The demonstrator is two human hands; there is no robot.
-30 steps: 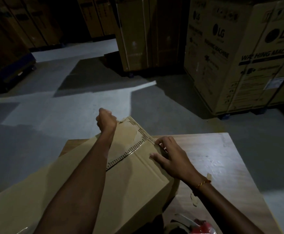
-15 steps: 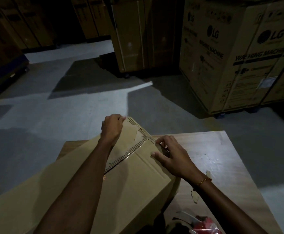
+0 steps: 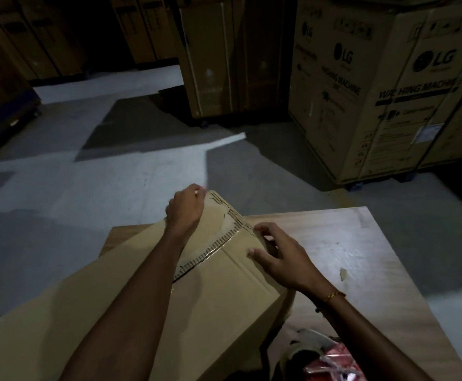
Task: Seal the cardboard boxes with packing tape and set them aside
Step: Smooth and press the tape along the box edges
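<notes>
On the wooden table (image 3: 361, 243) I see the cardboard box (image 3: 219, 303) lying tilted, far end raised. At that far end my left hand (image 3: 186, 207) curls its fingers over the flap edge, gripping it. Beside it, right hand (image 3: 282, 257) presses spread fingers on the box's right edge. Near the box's close corner sits a red tape dispenser (image 3: 331, 358).
</notes>
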